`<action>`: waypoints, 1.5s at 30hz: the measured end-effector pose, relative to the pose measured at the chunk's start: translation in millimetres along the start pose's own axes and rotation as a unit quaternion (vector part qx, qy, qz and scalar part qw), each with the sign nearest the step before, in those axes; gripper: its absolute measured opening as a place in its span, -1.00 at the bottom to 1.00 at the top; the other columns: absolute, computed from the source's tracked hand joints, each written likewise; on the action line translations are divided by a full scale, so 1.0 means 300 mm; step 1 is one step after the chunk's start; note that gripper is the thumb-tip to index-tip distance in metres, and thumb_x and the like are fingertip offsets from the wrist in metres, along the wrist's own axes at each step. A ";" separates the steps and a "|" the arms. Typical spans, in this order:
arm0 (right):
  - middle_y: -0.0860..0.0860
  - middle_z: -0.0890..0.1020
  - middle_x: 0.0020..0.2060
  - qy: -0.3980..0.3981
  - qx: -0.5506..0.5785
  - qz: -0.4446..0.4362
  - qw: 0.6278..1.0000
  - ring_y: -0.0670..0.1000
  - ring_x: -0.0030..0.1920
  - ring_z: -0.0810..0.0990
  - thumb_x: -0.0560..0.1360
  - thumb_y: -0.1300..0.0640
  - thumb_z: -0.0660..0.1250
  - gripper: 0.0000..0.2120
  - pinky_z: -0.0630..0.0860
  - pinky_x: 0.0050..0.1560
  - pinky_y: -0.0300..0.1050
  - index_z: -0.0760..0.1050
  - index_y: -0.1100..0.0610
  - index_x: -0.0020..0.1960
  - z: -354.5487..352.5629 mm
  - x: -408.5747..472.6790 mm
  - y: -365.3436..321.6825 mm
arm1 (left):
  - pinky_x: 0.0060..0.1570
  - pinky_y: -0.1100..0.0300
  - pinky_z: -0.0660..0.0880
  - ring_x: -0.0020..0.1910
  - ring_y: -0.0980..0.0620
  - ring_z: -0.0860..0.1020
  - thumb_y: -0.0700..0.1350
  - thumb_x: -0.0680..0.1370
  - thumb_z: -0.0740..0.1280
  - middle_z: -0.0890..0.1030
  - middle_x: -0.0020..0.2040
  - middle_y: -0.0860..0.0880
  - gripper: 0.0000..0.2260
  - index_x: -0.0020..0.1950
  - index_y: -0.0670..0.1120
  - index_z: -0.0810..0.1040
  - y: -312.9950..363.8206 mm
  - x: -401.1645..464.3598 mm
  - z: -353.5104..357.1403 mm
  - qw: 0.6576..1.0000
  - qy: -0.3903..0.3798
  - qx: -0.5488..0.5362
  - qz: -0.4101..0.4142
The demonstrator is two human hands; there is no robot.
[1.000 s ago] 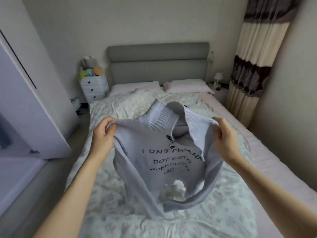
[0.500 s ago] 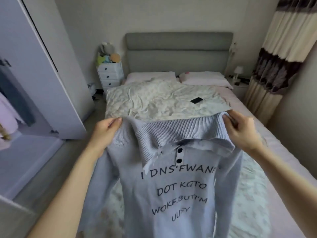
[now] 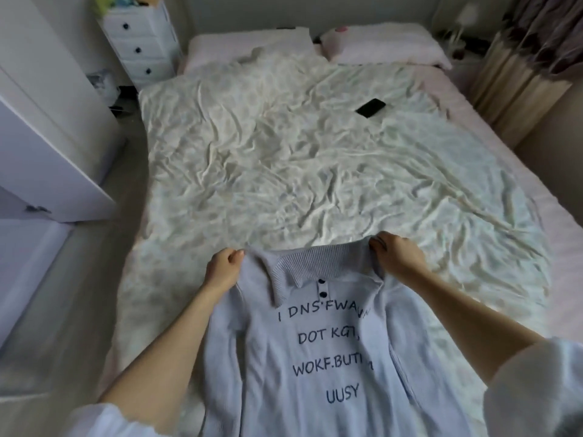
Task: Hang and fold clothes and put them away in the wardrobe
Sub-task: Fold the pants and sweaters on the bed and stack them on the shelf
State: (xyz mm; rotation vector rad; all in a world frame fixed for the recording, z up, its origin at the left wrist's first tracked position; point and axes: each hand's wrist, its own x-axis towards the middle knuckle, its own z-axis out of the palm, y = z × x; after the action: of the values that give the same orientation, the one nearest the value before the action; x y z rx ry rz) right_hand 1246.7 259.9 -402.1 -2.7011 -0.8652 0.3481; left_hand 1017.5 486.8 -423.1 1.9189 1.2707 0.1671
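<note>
Now I hold the sweater [image 3: 318, 351] by its two shoulders, at 6 o'clock in my view, over the near end of the bed [image 3: 284, 171]. My left hand [image 3: 222, 269] has its fingers curled around the left shoulder of the sweater, and my right hand [image 3: 396, 257] pinches the right shoulder beside the ribbed collar [image 3: 315, 266]. The front of the sweater faces me, with two dark buttons [image 3: 321, 287] under the collar and dark printed letters below them. A black phone [image 3: 370, 107] lies on the wrinkled cover at 1 o'clock. Two pillows [image 3: 385, 42] are at 12 o'clock. A white chest of drawers [image 3: 142, 42] stands at 11 o'clock, and a white wardrobe door [image 3: 47, 121] at 9 o'clock.
</note>
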 end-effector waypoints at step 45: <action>0.09 0.41 0.34 -0.158 0.027 0.287 0.944 0.13 0.34 0.33 0.53 0.09 0.20 -0.53 0.26 0.27 0.05 0.23 0.10 0.42 0.472 -0.216 0.482 | 0.44 -0.09 -0.19 0.52 -0.07 -0.21 0.07 0.58 0.15 -0.13 0.55 0.00 -0.44 0.53 0.09 0.00 -0.007 -0.065 0.781 0.900 -0.283 0.253 0.213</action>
State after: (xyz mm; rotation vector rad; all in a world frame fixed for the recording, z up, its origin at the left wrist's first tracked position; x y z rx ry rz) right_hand 1227.5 135.9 -573.6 -2.8368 -0.1016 0.9314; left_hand 1125.7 342.3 -573.9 2.4230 0.5136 -0.5211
